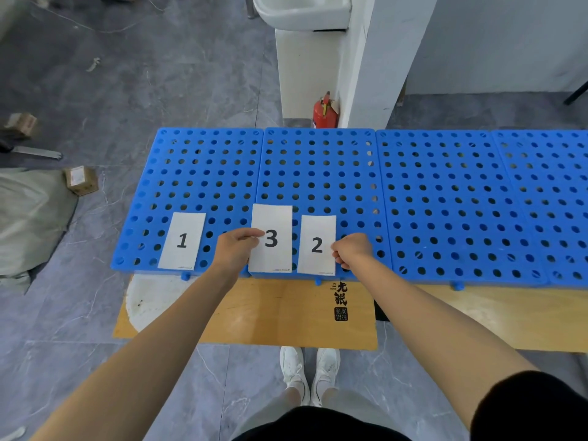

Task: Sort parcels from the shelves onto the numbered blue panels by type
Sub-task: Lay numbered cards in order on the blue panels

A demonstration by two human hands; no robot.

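At panels' [445,214] near edge: left fingers [254,234] pinch card 3 [273,219], right fingers [338,254] card 2 [318,229].

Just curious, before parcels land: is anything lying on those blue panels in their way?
Only card 1, card 3 and card 2, at the near edge of the blue panels; the rest looks bare.

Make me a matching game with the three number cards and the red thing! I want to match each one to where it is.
Things:
1. card 1
2. card 2
3. card 3
4. fire extinguisher

Places:
A. pinched by the left hand
B. on the floor beside the white pillar
C. lying untouched on the leftmost blue panel
D. pinched at its edge by the right hand

Pairs: 1-C, 2-D, 3-A, 4-B
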